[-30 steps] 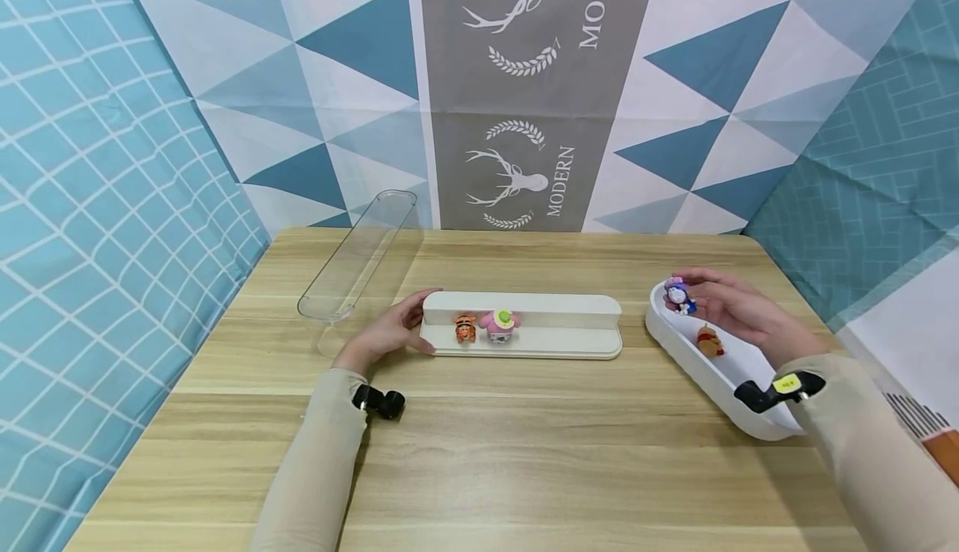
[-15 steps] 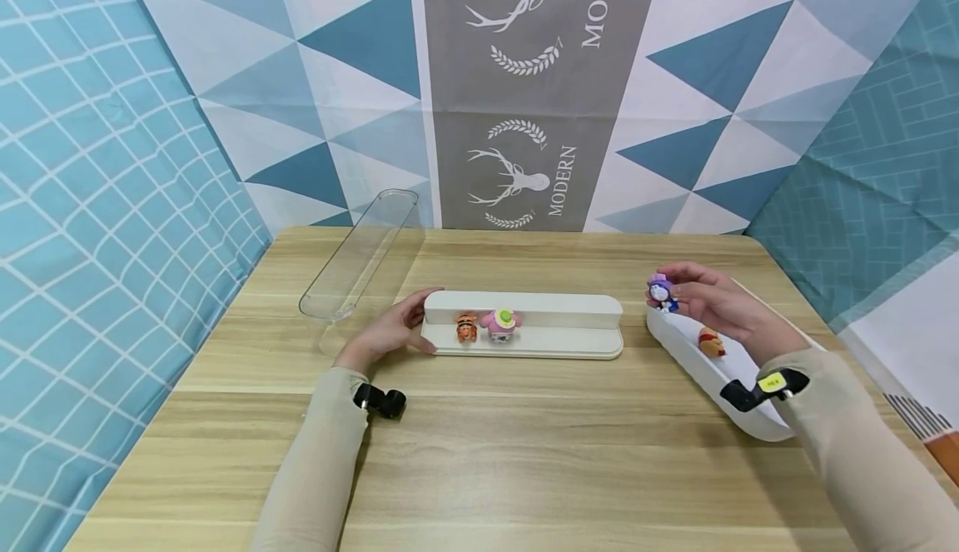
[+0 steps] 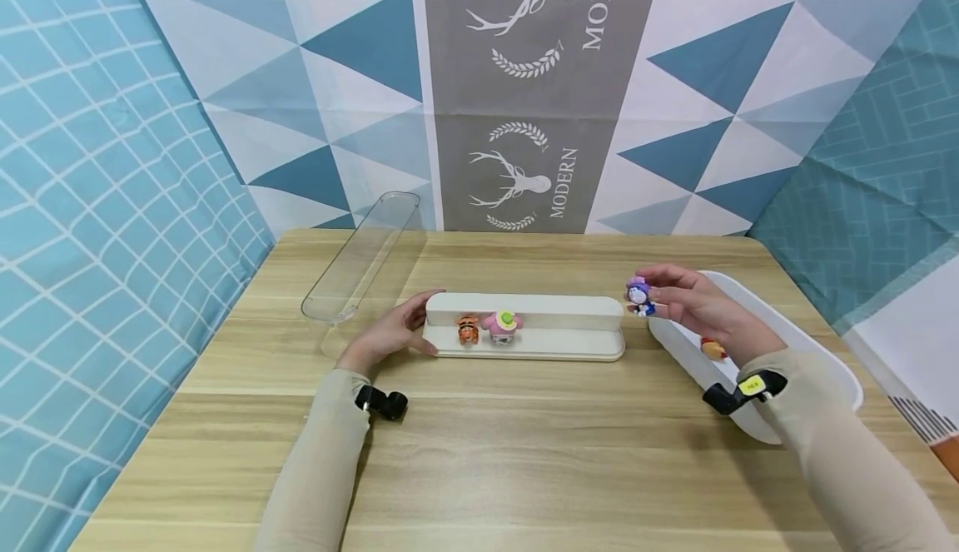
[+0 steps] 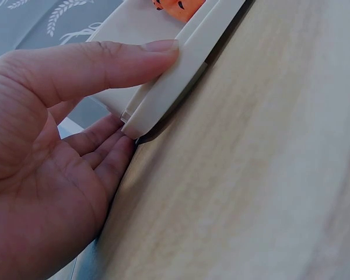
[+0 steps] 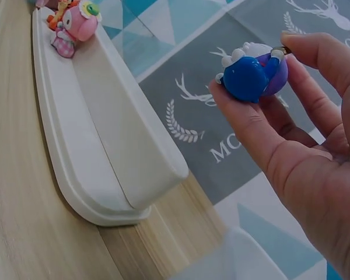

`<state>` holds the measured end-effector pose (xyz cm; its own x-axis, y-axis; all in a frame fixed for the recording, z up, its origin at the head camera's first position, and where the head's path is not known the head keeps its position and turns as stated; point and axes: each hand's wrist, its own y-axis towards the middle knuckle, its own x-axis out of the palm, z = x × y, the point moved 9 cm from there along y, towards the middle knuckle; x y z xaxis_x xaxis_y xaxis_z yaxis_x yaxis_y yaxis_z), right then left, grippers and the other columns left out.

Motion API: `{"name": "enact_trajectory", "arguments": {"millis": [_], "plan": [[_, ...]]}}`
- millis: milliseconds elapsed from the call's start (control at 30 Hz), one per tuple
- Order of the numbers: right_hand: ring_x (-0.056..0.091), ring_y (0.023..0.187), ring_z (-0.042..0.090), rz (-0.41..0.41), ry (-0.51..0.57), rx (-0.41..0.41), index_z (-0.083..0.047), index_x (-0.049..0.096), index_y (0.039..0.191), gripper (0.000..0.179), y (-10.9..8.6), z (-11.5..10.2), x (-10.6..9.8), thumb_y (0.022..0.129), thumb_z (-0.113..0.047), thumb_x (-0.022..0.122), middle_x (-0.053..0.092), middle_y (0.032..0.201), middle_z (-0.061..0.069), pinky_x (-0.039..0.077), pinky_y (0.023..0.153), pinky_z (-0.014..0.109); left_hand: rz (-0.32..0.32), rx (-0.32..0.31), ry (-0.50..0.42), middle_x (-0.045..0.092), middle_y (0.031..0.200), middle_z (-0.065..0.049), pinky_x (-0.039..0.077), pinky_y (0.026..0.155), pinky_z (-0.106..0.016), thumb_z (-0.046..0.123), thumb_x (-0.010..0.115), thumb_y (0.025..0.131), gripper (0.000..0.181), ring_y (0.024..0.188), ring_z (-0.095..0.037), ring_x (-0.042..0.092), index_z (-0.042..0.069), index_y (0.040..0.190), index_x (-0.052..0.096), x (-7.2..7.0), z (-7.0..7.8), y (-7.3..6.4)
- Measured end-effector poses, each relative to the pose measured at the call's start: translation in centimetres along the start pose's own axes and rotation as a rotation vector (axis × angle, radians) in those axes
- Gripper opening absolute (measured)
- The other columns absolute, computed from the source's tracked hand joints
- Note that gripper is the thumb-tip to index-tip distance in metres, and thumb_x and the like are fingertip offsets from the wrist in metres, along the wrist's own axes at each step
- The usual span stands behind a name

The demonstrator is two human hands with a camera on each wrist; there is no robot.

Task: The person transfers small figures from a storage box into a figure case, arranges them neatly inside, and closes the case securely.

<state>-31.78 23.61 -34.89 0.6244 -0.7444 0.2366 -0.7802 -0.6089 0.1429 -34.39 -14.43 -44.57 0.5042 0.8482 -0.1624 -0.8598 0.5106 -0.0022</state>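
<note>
Clear long case (image 3: 363, 259) just L of & beyond L fingers. L hand (image 3: 390, 333) gripping L end of white stand (image 3: 565, 342), thumb on front rim, other fingertips at end edge. On stand, R of L fingertips: orange striped fig (image 3: 468, 330), then pink fig (image 3: 502, 327) beside it. Further R, past stand's R end, purple/blue fig (image 3: 639, 295) pinched btwn thumb & fingers of R hand (image 3: 697, 306), held up off wood table (image 3: 524, 460). White tray (image 3: 794, 327) R of R fingertips, partly hidden by hand; yellow/red fig (image 3: 713, 349) in it, near-side of R fingers.
</note>
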Motion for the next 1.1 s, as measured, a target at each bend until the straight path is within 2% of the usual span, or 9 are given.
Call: {"name": "enact_trajectory", "arguments": {"millis": [100,333,700,1100], "plan": [[0.067,0.108,0.019,0.001,-0.014,-0.007,-0.010,0.070,0.121,0.039,0.3,0.2,0.3,0.100,0.010,0.044,0.069,0.119,0.005,0.056,0.091,0.032,0.000,0.005,-0.003,0.036,0.153,-0.022,0.021,0.120,-0.041,-0.023,0.075,0.066,0.103,0.143,-0.035,0.030,0.001,0.155,0.028,0.1,0.0,0.0],[0.068,0.106,0.017,0.063,-0.056,0.047,-0.015,0.072,0.116,0.035,1.1,1.0,0.9,0.099,0.007,0.051,0.068,0.116,0.004,0.056,0.090,0.030,-0.004,0.012,0.024,0.036,0.152,-0.024,0.022,0.119,-0.042,-0.022,0.076,0.067,0.103,0.142,-0.037,0.030,0.000,0.155,0.027,0.0,0.2,-0.2],[0.068,0.105,0.017,0.046,-0.074,0.054,-0.018,0.073,0.115,0.039,2.7,2.5,2.1,0.094,0.011,0.055,0.068,0.115,0.002,0.056,0.089,0.029,-0.004,0.018,0.007,0.036,0.152,-0.025,0.020,0.120,-0.043,-0.022,0.075,0.067,0.102,0.142,-0.038,0.030,-0.001,0.154,0.027,0.1,0.3,-0.1],[0.068,0.101,0.014,0.026,-0.066,0.036,-0.018,0.073,0.110,0.045,4.7,4.0,3.6,0.092,0.015,0.048,0.071,0.111,0.001,0.057,0.086,0.028,0.000,0.010,0.013,0.037,0.151,-0.025,0.020,0.120,-0.045,-0.021,0.076,0.066,0.102,0.142,-0.038,0.029,0.000,0.154,0.028,0.1,0.5,-0.3]]}}
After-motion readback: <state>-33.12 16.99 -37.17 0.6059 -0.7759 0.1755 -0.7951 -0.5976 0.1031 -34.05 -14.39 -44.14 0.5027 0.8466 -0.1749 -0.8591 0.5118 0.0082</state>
